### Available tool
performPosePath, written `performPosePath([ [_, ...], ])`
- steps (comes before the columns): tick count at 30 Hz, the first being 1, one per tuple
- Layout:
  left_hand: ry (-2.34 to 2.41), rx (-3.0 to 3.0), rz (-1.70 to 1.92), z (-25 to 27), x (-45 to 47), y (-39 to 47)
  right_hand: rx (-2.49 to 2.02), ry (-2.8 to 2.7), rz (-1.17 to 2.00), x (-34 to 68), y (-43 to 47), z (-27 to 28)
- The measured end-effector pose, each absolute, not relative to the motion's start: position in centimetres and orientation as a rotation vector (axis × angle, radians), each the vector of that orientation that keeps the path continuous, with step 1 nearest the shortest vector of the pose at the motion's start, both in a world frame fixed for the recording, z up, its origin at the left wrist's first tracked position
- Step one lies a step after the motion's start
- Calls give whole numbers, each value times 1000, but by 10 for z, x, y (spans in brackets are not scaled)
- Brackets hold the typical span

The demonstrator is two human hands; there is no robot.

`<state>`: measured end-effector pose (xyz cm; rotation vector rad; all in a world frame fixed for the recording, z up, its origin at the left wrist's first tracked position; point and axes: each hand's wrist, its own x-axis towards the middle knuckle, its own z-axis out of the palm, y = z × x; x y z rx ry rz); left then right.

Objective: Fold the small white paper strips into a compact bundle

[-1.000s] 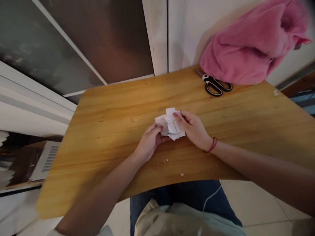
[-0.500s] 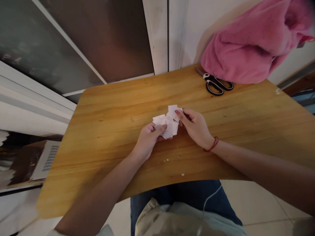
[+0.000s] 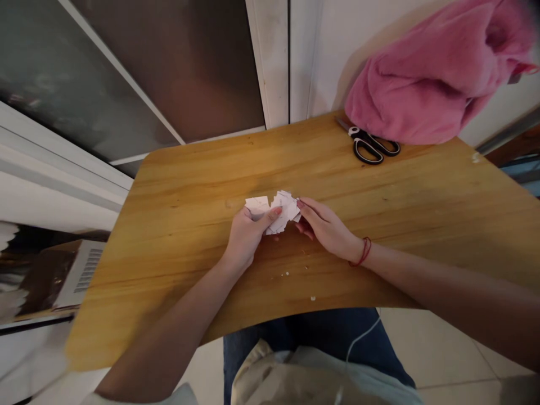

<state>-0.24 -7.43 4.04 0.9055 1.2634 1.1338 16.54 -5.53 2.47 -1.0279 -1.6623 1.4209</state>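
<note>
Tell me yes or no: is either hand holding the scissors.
No, the scissors lie on the table, while the left hand and right hand hold paper slips.

One left hand (image 3: 244, 233) and one right hand (image 3: 331, 228), so two in all. Of paper slips (image 3: 287, 206) there are several, overlapping too much for an exact count. There is one table (image 3: 202, 180), one pair of scissors (image 3: 358, 134) with two loops (image 3: 385, 152), one pink bundle (image 3: 422, 84), one bracelet (image 3: 368, 247), one cord (image 3: 358, 338), one box (image 3: 80, 275), two dark panels (image 3: 181, 67) and at least three crumbs (image 3: 313, 298).
</note>
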Motion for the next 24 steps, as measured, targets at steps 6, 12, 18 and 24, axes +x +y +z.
performPosePath([
  [6,1248,895,1103,39,1,-75,-1051,-1717,1312,166,-57,26],
  [12,1084,777,1099,41,3,-77,-1073,-1682,1281,166,-54,30],
  [18,1087,817,1010,38,0,-77,-1094,-1658,1305,166,-54,29],
  [24,1163,969,1068,34,1,-78,-1162,-1688,1274,167,-53,27],
])
